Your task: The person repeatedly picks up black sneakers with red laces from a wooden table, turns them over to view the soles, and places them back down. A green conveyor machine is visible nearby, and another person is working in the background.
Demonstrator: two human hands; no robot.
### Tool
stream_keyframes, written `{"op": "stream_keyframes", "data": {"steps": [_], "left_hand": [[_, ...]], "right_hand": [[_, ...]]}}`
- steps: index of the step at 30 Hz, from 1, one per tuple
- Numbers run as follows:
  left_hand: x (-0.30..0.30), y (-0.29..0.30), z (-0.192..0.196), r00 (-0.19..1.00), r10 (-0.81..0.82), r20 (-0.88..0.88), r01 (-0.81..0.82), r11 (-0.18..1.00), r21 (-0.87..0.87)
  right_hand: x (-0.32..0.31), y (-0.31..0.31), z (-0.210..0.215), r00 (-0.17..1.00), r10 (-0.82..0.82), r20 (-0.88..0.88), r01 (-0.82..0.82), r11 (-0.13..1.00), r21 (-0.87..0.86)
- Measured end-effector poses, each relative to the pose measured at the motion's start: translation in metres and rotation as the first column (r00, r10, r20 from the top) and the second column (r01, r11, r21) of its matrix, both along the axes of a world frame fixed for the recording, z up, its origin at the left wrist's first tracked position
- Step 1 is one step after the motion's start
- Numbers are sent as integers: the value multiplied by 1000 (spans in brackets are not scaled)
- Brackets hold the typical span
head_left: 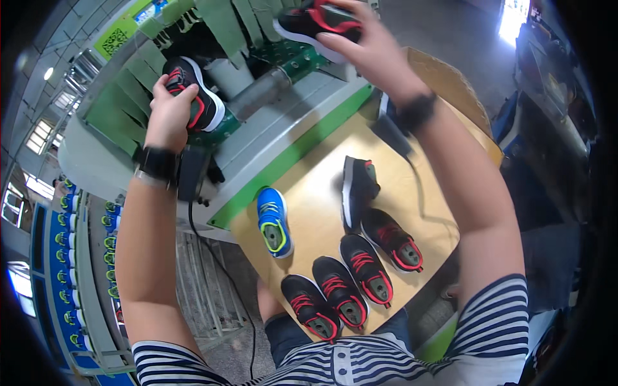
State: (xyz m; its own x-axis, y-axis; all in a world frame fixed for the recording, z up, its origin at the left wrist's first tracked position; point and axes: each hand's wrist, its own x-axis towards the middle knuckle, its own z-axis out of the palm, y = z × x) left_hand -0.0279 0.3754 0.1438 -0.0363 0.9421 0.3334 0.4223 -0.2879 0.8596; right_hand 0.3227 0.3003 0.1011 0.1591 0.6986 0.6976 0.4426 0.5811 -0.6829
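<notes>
Left hand: fingers and thumb curled round a black shoe, at the mouth of the machine, far left.
Right hand: gripping a second black shoe at the far side; motion-blurred, both cropped by the upper edge.
Obscured: a dark object partly behind the right wrist, unclear.
Table: five more black shoes, four in a near row, one tipped sideways beyond; one blue shoe, left.

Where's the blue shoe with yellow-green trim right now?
Head view, left of centre: the blue shoe sits near the left edge of the tan wooden tabletop, beyond the leftmost black-and-red shoe there.
</notes>
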Motion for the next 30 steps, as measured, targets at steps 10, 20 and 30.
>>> {"op": "stream_keyframes", "data": {"steps": [10, 20, 30], "left_hand": [[-15, -81, -97, 831, -134, -539, 329, 901, 283], [84, -164, -172, 615, -629, -475, 541, 775, -327], [166, -162, -258, 837, -524, -159, 397, 781, -483]], "right_hand": [[48, 83, -97, 948, -288, 132, 316, 895, -315], [146, 19, -251, 860, -509, 43, 373, 569, -732], [98, 38, -238, 591, -521, -616, -16, 755, -655]]}}
